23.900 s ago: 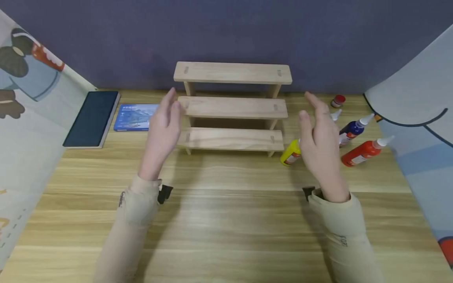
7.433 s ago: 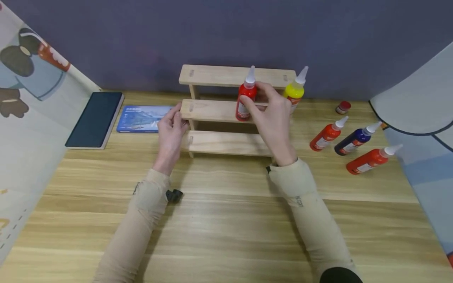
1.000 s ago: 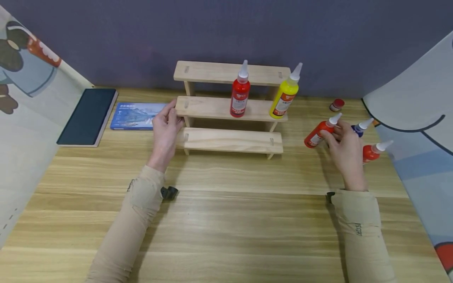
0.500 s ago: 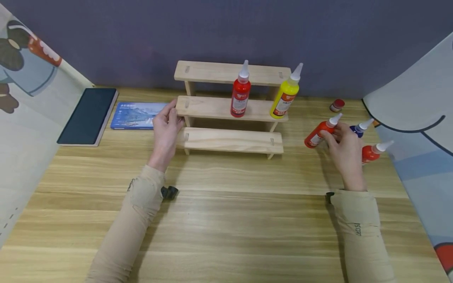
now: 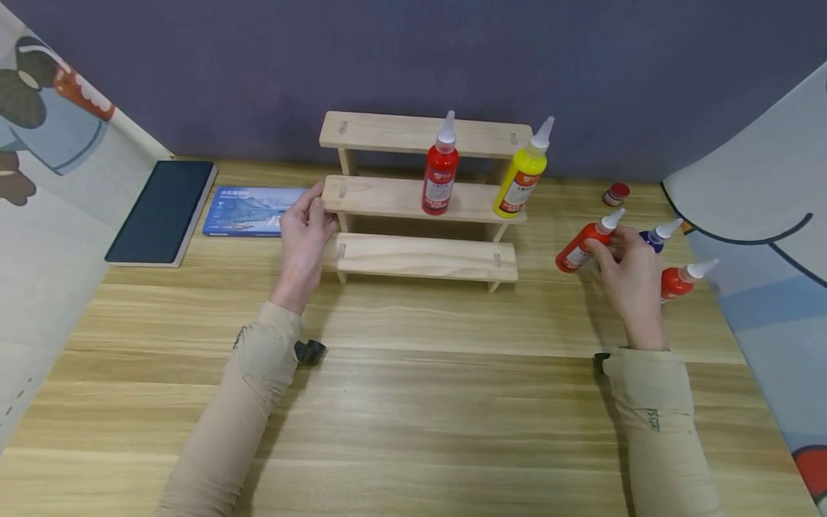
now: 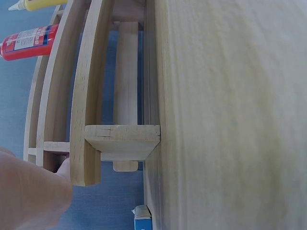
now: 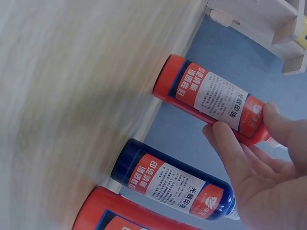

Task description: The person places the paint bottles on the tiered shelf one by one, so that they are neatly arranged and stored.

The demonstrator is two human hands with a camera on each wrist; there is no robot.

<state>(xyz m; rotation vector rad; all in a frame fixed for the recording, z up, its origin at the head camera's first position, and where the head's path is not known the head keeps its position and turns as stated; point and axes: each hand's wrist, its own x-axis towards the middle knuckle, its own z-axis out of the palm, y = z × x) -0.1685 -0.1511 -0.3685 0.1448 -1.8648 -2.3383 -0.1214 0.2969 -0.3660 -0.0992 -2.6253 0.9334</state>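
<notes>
My right hand (image 5: 629, 280) pinches a red ink bottle (image 5: 577, 253) near its top between thumb and fingers. That bottle (image 7: 216, 98) stands on the table, with a blue ink bottle (image 7: 172, 182) beside it. Farther right is another red ink bottle (image 5: 675, 284), partly hidden by the hand. With my left hand (image 5: 302, 237) I grip the left end of the middle tier of a three-tier wooden shelf (image 5: 381, 195); its thumb is in front, the fingertips hidden. On that tier stand a red ink bottle (image 5: 440, 179) and, at the right end, a yellow one (image 5: 520, 183).
A dark-covered book (image 5: 161, 212) and a blue flat box (image 5: 248, 212) lie left of the shelf. A small red-lidded jar (image 5: 616, 193) sits at the back right. A dark wall (image 5: 413, 57) rises behind, with printed panels at both sides.
Since the oldest frames, the yellow and one red bottle have come onto the middle tier. My right hand let go there and moved right to another red bottle. Over the last second, almost nothing moved.
</notes>
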